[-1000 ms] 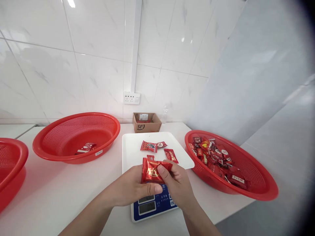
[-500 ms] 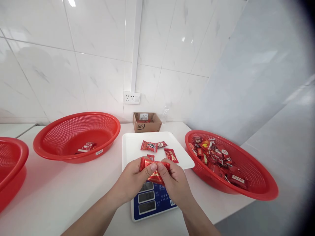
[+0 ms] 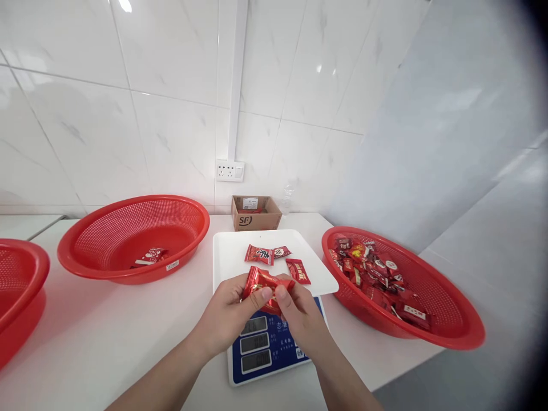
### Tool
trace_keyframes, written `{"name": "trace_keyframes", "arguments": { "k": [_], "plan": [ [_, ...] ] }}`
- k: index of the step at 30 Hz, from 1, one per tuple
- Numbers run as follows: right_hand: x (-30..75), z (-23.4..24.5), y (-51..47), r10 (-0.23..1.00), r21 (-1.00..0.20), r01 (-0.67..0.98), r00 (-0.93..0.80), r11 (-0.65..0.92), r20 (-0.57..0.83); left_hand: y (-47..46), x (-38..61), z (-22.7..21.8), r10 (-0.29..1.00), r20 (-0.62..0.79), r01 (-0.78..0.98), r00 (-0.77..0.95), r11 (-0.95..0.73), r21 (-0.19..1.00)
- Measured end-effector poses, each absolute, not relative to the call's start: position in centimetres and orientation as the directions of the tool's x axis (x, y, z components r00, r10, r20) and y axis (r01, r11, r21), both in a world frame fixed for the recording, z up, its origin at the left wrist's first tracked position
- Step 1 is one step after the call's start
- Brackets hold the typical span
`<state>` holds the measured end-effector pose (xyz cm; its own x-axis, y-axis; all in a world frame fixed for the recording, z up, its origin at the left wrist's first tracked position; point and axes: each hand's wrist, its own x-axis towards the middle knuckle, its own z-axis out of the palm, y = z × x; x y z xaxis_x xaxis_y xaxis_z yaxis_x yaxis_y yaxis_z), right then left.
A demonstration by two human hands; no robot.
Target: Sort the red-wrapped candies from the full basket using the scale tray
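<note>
Both hands pinch one red candy packet (image 3: 266, 283) over the near edge of a white scale tray (image 3: 231, 257). My left hand (image 3: 229, 317) grips its left side with thumb and fingers. My right hand (image 3: 299, 317) grips its right side. The packet is tilted and partly hidden by my fingers. Three more red packets (image 3: 274, 260) lie on the tray behind it. The blue scale base (image 3: 268, 351) with its displays shows under my hands.
A red basket (image 3: 449, 325) full of several red packets stands at the right. Another red basket (image 3: 107, 228) at the left holds one packet (image 3: 149, 256). A third red basket (image 3: 17, 274) is at the far left edge. A small cardboard box (image 3: 256, 212) sits by the wall.
The packet went from flat and face-up in my hands to tilted and pinched at both sides. Both hands shifted slightly away from me, over the tray's near edge.
</note>
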<state>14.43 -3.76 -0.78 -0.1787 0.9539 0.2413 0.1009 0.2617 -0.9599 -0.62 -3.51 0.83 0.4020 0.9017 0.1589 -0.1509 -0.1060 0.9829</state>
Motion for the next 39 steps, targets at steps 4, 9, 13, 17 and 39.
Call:
{"name": "trace_keyframes", "arguments": {
  "k": [4, 9, 13, 17, 39],
  "plan": [
    [14.47, -0.71, -3.77, 0.949, -0.946, 0.146, -0.167, 0.29, 0.266, -3.41, -0.55, 0.44, 0.906, 0.128, -0.139, 0.403, -0.078, 0.987],
    [14.38, -0.64, -3.87, 0.939, -0.933, 0.135, -0.142, 0.332, 0.314, -3.45, -0.42, 0.42, 0.903, 0.141, -0.167, 0.407, -0.078, 0.983],
    [14.31, -0.56, -3.95, 0.939, -0.925, 0.163, -0.104, 0.342, 0.329, -3.54, -0.25, 0.59, 0.898, 0.104, -0.135, 0.427, -0.05, 0.99],
    [14.14, -0.97, -3.9, 0.948, -0.942, 0.114, -0.09, 0.316, 0.307, -3.49, -0.23, 0.65, 0.903, 0.105, -0.149, 0.418, -0.045, 0.988],
    [14.25, -0.32, -4.17, 0.927, -0.908, 0.183, -0.076, 0.376, 0.368, -3.4, -0.17, 0.62, 0.921, 0.146, 0.017, 0.361, -0.163, 0.986]
  ]
}}
